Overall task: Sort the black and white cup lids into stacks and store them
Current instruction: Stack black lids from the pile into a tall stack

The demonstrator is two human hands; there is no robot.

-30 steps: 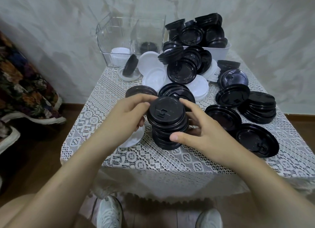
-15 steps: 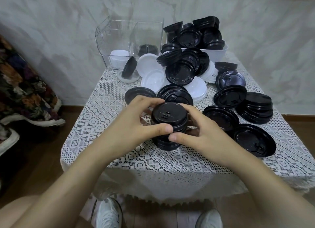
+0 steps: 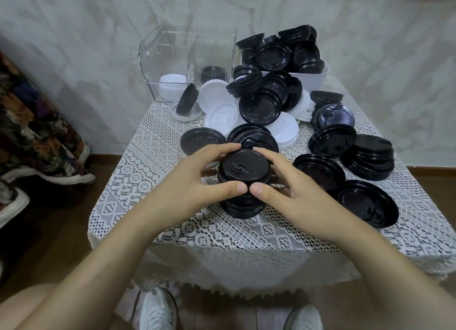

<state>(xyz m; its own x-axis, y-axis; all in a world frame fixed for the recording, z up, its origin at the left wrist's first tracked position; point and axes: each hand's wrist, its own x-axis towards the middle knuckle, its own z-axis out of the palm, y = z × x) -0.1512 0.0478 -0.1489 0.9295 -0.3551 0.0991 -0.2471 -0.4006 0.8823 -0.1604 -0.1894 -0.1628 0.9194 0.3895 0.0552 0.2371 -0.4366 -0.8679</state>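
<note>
Squaring up step: left hand (image 3: 197, 181) and right hand (image 3: 291, 189) wrap the black stack (image 3: 243, 184) at table (image 3: 148, 181) centre, thumbs nearly touching at its 6 o'clock, fingers pressed on both sides. Next move, likely: lift it whole to the clear bin (image 3: 187, 63) at 11 o'clock, keeping side pressure so it doesn't shear. Mixed pile (image 3: 261, 102) at 12 o'clock crowds that path; loose black lids (image 3: 367, 203) at 3 o'clock and the tub (image 3: 318, 79) remain unsorted.
</note>
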